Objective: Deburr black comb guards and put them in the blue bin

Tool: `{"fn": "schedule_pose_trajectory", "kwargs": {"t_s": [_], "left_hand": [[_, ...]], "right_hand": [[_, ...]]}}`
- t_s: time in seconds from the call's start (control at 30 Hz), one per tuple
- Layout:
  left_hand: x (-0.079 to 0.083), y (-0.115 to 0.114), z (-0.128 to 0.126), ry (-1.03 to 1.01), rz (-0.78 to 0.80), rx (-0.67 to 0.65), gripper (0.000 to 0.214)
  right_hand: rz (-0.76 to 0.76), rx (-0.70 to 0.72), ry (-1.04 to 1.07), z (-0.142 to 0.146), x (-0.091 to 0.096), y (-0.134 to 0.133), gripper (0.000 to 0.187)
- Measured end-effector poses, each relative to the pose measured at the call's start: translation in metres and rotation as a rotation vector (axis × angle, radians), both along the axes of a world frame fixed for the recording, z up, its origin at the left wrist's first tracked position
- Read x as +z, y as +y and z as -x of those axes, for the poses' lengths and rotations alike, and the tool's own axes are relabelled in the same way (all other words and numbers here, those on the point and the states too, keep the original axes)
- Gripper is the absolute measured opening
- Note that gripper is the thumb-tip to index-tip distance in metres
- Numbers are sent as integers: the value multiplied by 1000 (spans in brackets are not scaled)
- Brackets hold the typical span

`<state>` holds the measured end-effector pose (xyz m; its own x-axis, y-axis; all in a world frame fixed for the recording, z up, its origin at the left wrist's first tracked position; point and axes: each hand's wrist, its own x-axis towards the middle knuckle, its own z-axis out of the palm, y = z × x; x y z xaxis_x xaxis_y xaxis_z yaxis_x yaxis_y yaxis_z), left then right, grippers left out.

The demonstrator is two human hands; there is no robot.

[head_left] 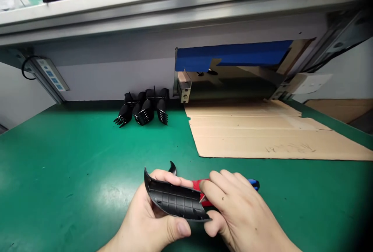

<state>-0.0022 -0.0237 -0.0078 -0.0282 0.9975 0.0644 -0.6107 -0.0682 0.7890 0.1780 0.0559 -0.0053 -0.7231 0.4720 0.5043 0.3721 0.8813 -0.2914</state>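
Observation:
My left hand point(151, 217) is closed round a curved black plastic shell point(175, 201), holding it ribbed inner side up, thumb on its near edge. My right hand point(236, 213) is closed on a tool with red and blue handles point(204, 193); its tip touches the right end of the shell. A blue handle end point(255, 184) sticks out behind my right fingers. Both hands hover just above the green mat point(72, 174) near the front edge.
Several black comb-like plastic parts point(144, 110) lie in a cluster at the back of the mat. A flat cardboard sheet point(262, 131) covers the right side, leading to an opening edged with blue tape point(230, 55). An aluminium frame rail point(175, 3) runs overhead.

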Motion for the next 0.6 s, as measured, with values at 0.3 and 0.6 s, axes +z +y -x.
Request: {"fn": "schedule_pose_trajectory", "kwargs": {"t_s": [0.3,0.6], "left_hand": [[3,-4,0,68,-46,-18,36],[4,-4,2,123,-38,-50,35]], "right_hand": [[-104,-14,-1,2,-1,-3,69],[375,177,-7,-4,0,1,72]]}}
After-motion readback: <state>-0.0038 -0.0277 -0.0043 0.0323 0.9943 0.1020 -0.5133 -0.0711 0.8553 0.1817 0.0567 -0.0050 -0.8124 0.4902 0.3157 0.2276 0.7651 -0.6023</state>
